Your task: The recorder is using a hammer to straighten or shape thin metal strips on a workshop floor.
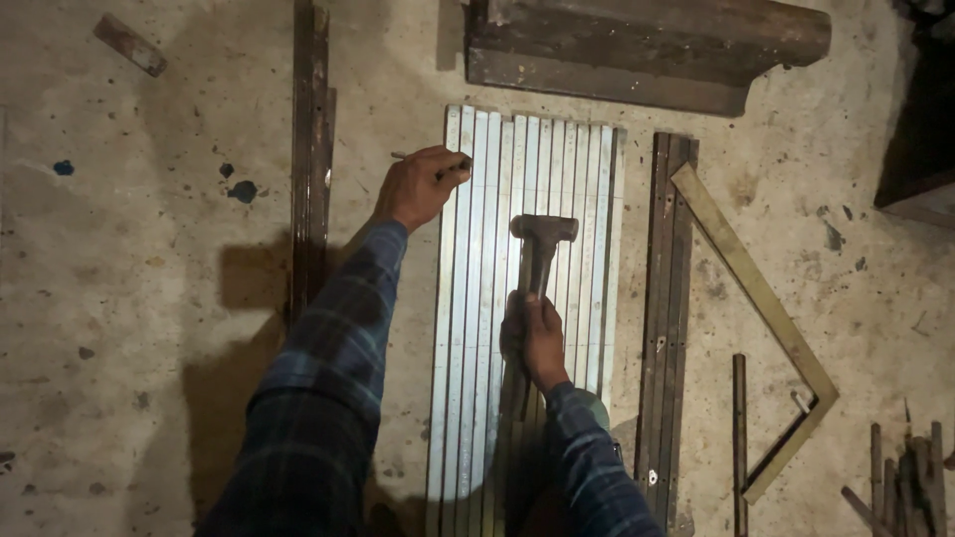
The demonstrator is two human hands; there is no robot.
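A pale ribbed metal panel (567,179) of several long strips lies flat on the concrete floor in front of me. My right hand (532,338) grips the handle of a hammer (542,239) whose dark head rests over the panel's middle. My left hand (423,184) is at the panel's upper left edge, fingers closed on a thin metal rod or nail that pokes out to the left. Both arms wear dark plaid sleeves.
A dark metal bar (310,149) lies left of the panel, another dark channel (667,298) to its right. A large brass-coloured square (766,308) lies further right. Heavy timber (637,45) sits at the top. Loose rods (905,477) lie at bottom right.
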